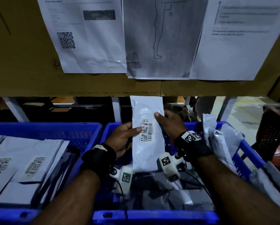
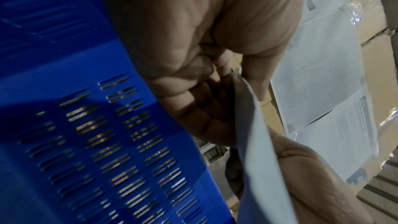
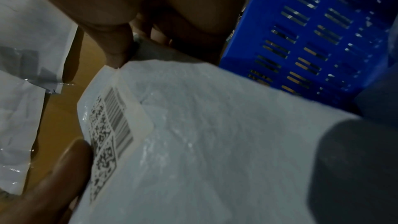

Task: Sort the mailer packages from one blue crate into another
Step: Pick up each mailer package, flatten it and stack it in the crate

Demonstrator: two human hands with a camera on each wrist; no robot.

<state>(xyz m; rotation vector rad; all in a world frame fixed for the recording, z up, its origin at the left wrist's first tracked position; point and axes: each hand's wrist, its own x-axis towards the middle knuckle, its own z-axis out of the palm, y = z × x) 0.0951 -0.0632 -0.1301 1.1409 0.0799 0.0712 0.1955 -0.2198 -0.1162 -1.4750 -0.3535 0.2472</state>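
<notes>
Both hands hold one long white plastic mailer package (image 1: pixel 148 135) upright above the right-hand blue slotted plastic crate (image 1: pixel 243 148), label side toward the person. The left hand (image 1: pixel 121 138) pinches the package's left edge, thumb on the front just beside the printed barcode label (image 1: pixel 146 129) and fingers curled behind; the left wrist view shows those curled fingers (image 2: pixel 193 108) against the back of the thin white sheet (image 2: pixel 254 142). The right hand (image 1: pixel 170 124) pinches the right edge higher up, thumb pressed on the front above the label and fingers behind. In the right wrist view the label (image 3: pixel 109 134) with its square codes and bars lies close to the left thumb. Beneath the held package, the right crate contains a loose heap of white and grey mailers (image 1: pixel 168 195), with more crumpled white mailers (image 1: pixel 220 138) standing against its right wall. The left-hand blue slotted plastic crate (image 1: pixel 58 129) holds flat white mailers (image 1: pixel 27 161) stacked neatly, labels up. Behind the crates stands a brown cardboard board (image 1: pixel 22 62) with three printed paper sheets (image 1: pixel 90 38) taped to it.
</notes>
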